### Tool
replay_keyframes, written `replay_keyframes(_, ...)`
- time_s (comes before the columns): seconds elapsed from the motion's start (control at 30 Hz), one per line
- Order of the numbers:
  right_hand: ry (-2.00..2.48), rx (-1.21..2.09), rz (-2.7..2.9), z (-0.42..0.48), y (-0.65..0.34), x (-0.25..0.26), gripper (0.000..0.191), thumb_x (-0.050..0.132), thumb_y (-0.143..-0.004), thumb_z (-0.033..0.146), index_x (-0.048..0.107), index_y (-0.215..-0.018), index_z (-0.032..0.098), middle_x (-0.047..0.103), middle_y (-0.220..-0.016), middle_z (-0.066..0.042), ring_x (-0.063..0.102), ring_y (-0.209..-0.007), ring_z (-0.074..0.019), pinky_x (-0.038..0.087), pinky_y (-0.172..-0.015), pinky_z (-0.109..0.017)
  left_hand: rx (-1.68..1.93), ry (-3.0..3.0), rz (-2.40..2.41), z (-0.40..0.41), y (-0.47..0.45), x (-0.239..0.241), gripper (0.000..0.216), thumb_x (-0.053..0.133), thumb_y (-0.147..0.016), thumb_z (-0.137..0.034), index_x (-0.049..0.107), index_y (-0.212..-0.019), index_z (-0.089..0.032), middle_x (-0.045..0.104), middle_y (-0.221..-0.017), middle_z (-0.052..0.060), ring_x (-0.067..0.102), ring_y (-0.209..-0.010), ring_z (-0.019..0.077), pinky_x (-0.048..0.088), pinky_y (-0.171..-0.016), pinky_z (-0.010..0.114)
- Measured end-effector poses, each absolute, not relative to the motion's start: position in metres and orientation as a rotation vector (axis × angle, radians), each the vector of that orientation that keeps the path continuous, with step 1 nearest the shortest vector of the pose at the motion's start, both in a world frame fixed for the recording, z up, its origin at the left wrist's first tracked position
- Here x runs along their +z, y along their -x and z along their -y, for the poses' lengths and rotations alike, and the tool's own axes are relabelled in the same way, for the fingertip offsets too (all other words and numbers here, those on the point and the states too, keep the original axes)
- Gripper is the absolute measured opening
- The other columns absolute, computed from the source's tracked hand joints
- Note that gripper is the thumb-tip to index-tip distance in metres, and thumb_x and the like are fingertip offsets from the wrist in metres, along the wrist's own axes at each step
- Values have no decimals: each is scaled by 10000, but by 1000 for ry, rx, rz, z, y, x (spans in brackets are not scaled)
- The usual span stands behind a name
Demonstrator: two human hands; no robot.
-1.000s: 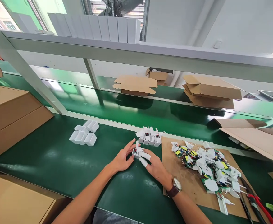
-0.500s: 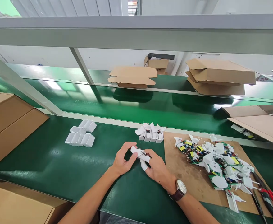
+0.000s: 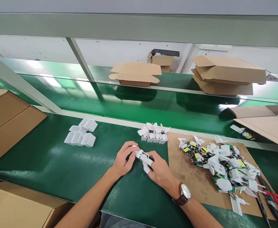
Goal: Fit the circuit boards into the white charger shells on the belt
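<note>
Between both hands, over the green table (image 3: 86,172), is a small white plastic housing (image 3: 142,154) with a white part at its left end. My left hand (image 3: 124,160) pinches that left end between thumb and fingers. Wrapped round the housing from the right is my right hand (image 3: 159,169), with white covers on fingertips and a watch on the wrist. The fingers hide much of the piece. Just beyond the hands stands a row of several filled white housings (image 3: 153,136), with white plug parts on top. A group of white housings (image 3: 77,138), open side up, lies further left.
Right of my hands, a cardboard sheet (image 3: 183,183) bears a pile of circuit boards with white parts (image 3: 221,167). Red-and-black pliers (image 3: 273,201) lie at its right edge. Cardboard boxes (image 3: 13,123) flank the table, and a metal post (image 3: 79,58) rises behind.
My left fingers have shifted their grip on the white part at the housing's left end, and the hand sits slightly further left. My right hand keeps its hold. The view has tilted down slightly.
</note>
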State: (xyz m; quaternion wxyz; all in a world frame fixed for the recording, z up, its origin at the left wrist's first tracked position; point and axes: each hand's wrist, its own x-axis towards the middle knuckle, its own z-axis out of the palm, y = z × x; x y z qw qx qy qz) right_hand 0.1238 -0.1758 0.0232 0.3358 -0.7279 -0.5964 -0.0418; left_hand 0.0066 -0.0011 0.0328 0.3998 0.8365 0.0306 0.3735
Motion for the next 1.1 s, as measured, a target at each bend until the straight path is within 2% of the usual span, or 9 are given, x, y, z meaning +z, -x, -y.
replay_keyframes(0.13, 1913, -121, 1522, 173, -122, 23, 318, 518, -953, 147, 596, -1248, 235, 680, -1053, -93, 677, -811, -210, 586, -650, -318, 891, -2150, -222, -1, -7, 29, 236, 426, -1000, -126, 652, -980, -190, 633, -941, 58, 624, -807, 150, 542, -695, 281)
replay_keyframes(0.23, 1880, -162, 1540, 171, -122, 23, 256, 511, -953, 132, 595, -1174, 229, 679, -1041, -92, 679, -834, -217, 589, -669, -332, 861, -2170, -244, -1, -8, 30, 234, 413, -993, -129, 633, -941, -190, 624, -915, 54, 608, -795, 153, 530, -691, 281)
replay_keyframes(0.33, 1882, -128, 1511, 171, -123, 23, 267, 510, -958, 135, 566, -1203, 225, 688, -1031, -84, 689, -834, -217, 598, -674, -334, 843, -2162, -258, -1, -8, 32, 231, 406, -993, -136, 620, -928, -195, 614, -908, 48, 597, -768, 147, 520, -667, 271)
replay_keyframes(0.53, 1843, -152, 1545, 174, -124, 23, 283, 504, -994, 176, 533, -1270, 230, 696, -1105, -109, 708, -891, -237, 602, -670, -344, 769, -2066, -286, 0, -6, 30, 221, 410, -1011, -186, 622, -951, -207, 601, -934, 35, 600, -687, 121, 534, -638, 267)
replay_keyframes(0.77, 1796, 97, 1389, 170, -126, 24, 301, 549, -904, 161, 652, -1180, 225, 671, -1086, -97, 670, -907, -230, 599, -803, -374, 678, -1844, -375, 0, -7, 23, 193, 435, -1026, -299, 583, -1125, -225, 606, -910, 19, 643, -678, 133, 575, -656, 301)
replay_keyframes(0.83, 1700, 271, 1198, 168, -129, 24, 283, 597, -880, 222, 689, -1147, 234, 675, -1061, -80, 655, -885, -215, 592, -809, -366, 702, -1794, -305, 1, -6, 24, 266, 464, -1031, -395, 530, -1229, -230, 616, -957, 34, 671, -729, 149, 591, -689, 321)
replay_keyframes(0.93, 1446, 673, 779, 166, -133, 27, 316, 639, -879, 387, 714, -1143, 230, 715, -975, -63, 670, -826, -217, 602, -755, -379, 829, -1927, -70, 8, -4, 26, 659, 695, -890, -544, 420, -1401, -230, 608, -1173, 119, 695, -974, 245, 607, -836, 421)
replay_keyframes(1.0, 1264, 901, 579, 166, -133, 30, 372, 648, -876, 464, 726, -1127, 200, 739, -897, -68, 694, -798, -238, 608, -721, -406, 946, -2119, 45, 14, -5, 27, 844, 821, -791, -502, 382, -1459, -231, 587, -1256, 159, 653, -1111, 307, 581, -923, 494)
replay_keyframes(1.1, 1136, 1022, 487, 166, -131, 35, 407, 675, -852, 497, 739, -1100, 181, 757, -867, -81, 718, -805, -263, 612, -728, -438, 1069, -2275, 69, 24, -7, 28, 784, 804, -832, -385, 377, -1471, -233, 604, -1235, 162, 638, -1118, 312, 570, -926, 513)
